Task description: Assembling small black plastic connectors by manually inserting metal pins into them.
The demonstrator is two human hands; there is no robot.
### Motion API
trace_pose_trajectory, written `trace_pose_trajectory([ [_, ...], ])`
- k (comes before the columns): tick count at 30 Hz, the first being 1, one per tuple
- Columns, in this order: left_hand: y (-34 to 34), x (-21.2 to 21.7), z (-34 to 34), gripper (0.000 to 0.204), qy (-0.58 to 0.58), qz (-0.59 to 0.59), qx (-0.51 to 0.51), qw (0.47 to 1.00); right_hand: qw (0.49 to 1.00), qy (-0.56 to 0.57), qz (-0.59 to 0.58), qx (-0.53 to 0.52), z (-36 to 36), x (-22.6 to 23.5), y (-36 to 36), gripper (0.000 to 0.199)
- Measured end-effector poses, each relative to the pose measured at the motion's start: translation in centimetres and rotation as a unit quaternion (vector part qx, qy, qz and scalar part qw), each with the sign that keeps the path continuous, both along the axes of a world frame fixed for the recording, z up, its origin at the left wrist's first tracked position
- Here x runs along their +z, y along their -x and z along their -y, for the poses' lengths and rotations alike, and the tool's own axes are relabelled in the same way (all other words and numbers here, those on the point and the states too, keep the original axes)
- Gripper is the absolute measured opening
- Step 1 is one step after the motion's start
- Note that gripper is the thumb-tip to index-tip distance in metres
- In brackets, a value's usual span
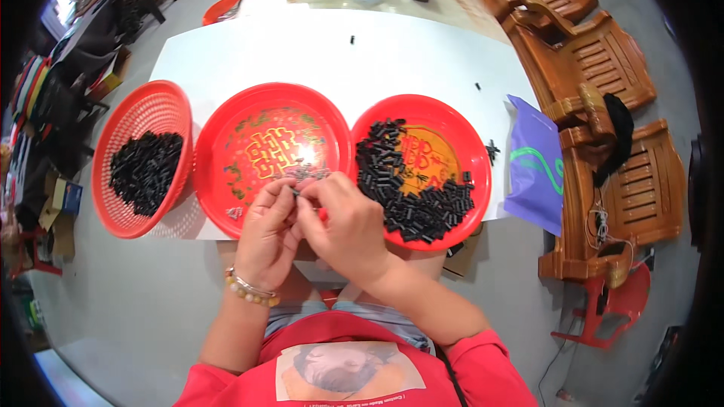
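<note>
Both hands meet above the near rim of the middle red plate [226, 181]. Left hand [265, 230], with a bead bracelet [249, 290] at the wrist, and right hand [348, 222] have their fingertips pinched together on a small dark part [296, 192]; its exact shape is too small to tell. A few tiny metal pieces [305, 173] lie on the middle plate just beyond the fingers. Right of it, touching rim to rim, a second red plate [471, 143] holds a heap of small black plastic pieces [415, 203]. On the left, a red mesh basket [151, 105] holds more black pieces [145, 169].

Judged step: fitting or joining one small piece at the fingertips. The next move likely calls for a steady pinch, fine alignment, and a sure hold on the part.
</note>
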State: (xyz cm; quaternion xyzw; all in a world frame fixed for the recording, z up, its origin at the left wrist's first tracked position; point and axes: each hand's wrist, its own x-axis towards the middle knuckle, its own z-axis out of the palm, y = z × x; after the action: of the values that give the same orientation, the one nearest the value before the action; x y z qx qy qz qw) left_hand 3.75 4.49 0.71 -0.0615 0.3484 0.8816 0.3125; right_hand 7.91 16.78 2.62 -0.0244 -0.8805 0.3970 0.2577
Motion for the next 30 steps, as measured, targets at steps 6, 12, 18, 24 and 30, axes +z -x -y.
trace_pose_trajectory([
  [6,0.3,-0.3,-0.2,0.019,-0.033,0.086,-0.004,0.996,0.995,-0.046,-0.037,0.086,-1.5,-0.3,-1.1,0.016],
  [12,0.5,-0.3,0.8,0.021,-0.011,0.106,-0.001,0.994,0.996,-0.034,0.066,-0.055,-9.9,-1.5,-2.4,0.008],
  [18,0.3,-0.2,0.2,0.021,-0.036,0.109,-0.026,0.993,0.979,-0.109,0.136,-0.11,-14.6,-2.4,-2.2,0.012],
  [24,-0.2,0.2,-0.5,0.02,-0.04,0.11,-0.049,0.992,0.957,-0.169,0.19,-0.143,-13.4,-3.4,-0.8,0.016],
  [30,-0.4,0.3,-0.6,0.02,-0.044,0.117,-0.049,0.991,0.967,-0.125,0.186,-0.118,-13.2,-3.2,-1.1,0.012],
])
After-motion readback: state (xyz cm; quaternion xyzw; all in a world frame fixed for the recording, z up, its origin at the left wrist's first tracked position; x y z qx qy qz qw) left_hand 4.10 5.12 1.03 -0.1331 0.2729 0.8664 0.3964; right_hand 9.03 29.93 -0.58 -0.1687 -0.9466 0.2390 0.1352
